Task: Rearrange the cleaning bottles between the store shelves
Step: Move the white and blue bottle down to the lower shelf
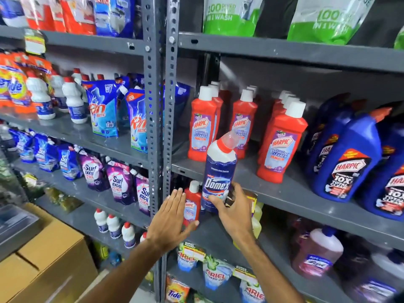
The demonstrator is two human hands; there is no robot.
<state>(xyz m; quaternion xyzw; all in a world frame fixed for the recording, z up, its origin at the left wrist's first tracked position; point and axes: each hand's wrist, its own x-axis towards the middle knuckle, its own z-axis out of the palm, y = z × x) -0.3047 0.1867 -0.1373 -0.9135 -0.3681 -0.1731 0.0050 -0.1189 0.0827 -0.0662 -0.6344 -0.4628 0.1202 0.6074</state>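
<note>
Your right hand (234, 207) grips the blue Domex bottle (219, 173) low on its body, thumb across the label and fingers behind, holding it tilted in front of the edge of the shelf (284, 193) that carries the red Harpic bathroom cleaner bottles (281, 141). Your left hand (172, 217) is open, palm against a small red Harpic bottle (192, 203) on the shelf below. The Domex looks full, stiff and slick, so take hold nearer its middle.
</note>
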